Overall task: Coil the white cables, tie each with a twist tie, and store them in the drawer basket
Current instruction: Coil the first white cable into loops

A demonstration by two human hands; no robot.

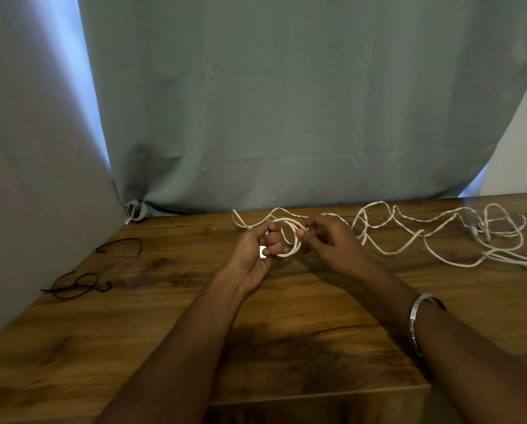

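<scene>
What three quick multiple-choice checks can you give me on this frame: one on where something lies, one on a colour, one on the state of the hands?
1. Where do the twist ties lie on the table?
A. At its left side, near the wall
B. Under the right forearm
C. On top of the loose cable

2. What colour are the twist ties?
A. White
B. Black
C. Red

3. What are the hands doing?
A. Both rest flat on the table
B. Both hold a loop of white cable
C. Only the right one touches it

Answers: 1 A, they lie far left, apart from the cable. 2 B, they look dark against the wood. 3 B, the left hand and right hand curl round the first loop, while the rest trails right.
</scene>
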